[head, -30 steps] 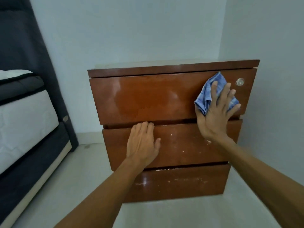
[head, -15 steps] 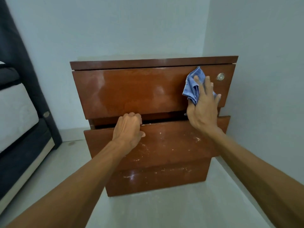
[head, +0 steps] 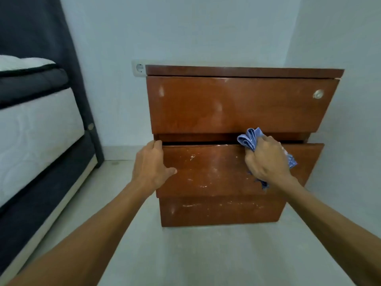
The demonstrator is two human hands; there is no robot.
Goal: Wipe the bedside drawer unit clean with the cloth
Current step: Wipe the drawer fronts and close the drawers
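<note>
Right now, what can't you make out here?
Head view:
Inside the middle drawer: only a dark gap shows.
Top of the drawer unit: seen edge-on.
Fingertips of the left hand: hooked behind the drawer edge.
Part of the cloth: covered by the right hand.
Part of the wall socket: behind the unit.

Cloth (head: 250,139) mostly hidden inside right hand (head: 266,162). Left hand (head: 151,166) fingertips hidden behind middle drawer (head: 206,168) edge. Drawer interior unreadable. Bed (head: 37,124) cut off at left, blurred.
</note>
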